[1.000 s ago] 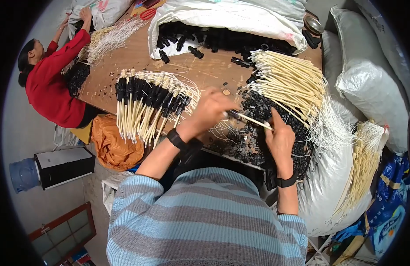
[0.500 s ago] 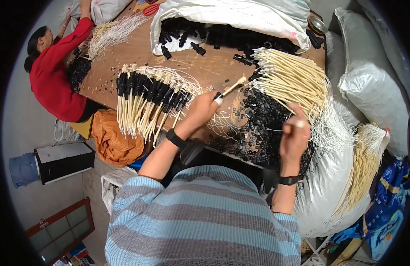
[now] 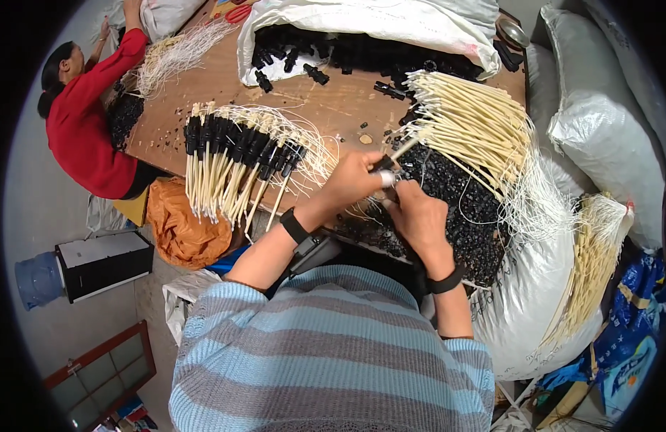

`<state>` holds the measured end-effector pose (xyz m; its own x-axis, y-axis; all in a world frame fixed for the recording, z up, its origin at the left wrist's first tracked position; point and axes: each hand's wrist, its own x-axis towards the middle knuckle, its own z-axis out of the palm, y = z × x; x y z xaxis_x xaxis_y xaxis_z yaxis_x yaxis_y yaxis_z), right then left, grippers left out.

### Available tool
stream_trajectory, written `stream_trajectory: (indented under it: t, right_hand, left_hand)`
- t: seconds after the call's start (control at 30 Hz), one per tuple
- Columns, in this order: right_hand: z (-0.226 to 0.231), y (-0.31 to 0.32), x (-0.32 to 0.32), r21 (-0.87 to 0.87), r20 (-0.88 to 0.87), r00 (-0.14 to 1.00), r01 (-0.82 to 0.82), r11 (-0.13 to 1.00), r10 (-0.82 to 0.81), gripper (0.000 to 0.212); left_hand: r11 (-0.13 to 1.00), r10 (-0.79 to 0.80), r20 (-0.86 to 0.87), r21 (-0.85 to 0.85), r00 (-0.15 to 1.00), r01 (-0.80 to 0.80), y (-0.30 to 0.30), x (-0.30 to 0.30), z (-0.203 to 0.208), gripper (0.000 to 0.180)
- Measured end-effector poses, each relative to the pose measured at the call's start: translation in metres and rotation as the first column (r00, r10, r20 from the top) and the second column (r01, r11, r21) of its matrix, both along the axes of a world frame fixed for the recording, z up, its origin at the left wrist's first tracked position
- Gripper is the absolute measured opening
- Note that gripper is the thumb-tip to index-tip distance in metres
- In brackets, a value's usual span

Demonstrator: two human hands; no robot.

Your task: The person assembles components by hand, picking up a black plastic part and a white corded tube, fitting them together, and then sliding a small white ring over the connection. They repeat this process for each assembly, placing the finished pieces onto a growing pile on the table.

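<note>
Head view: white sack [image 3: 390, 18] lies beyond left hand [image 3: 351, 180], holding a cream stick [image 3: 403, 147].

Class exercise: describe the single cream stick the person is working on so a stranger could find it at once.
Start at the brown wooden table and find the pile of small black parts at its near edge. Above it the left hand and right hand meet around one cream stick. Unlike the sticks lying in bundles, it alone is lifted and held.

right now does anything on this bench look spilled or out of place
Yes. A few black caps lie loose on the wooden table, strayed from the open white sack. Thin white strings trail tangled off the cream stick bundle over the table's right edge.
</note>
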<state>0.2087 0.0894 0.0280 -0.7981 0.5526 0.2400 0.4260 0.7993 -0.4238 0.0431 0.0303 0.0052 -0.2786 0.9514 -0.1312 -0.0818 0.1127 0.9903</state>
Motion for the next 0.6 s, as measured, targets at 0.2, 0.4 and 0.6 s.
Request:
stream_trajectory:
  t: [0.2,0.4,0.6]
  right_hand:
    - [0.000,0.001,0.003,-0.206,-0.206,0.974,0.054,0.977,-0.097,0.013]
    - [0.009,0.002,-0.001,-0.122,-0.219,0.966,0.114,0.986,-0.139,0.010]
    - [0.004,0.002,-0.003,-0.161,-0.209,0.974,0.060,0.985,-0.093,0.008]
  left_hand:
    - [0.987,-0.124,-0.457,-0.152,0.881,0.059,-0.006,-0.015,0.017,0.030]
    - [0.992,-0.106,-0.773,-0.041,0.626,0.118,-0.017,-0.018,0.017,0.037]
    - [0.977,-0.157,-0.773,-0.029,0.615,0.212,-0.016,-0.014,0.016,0.040]
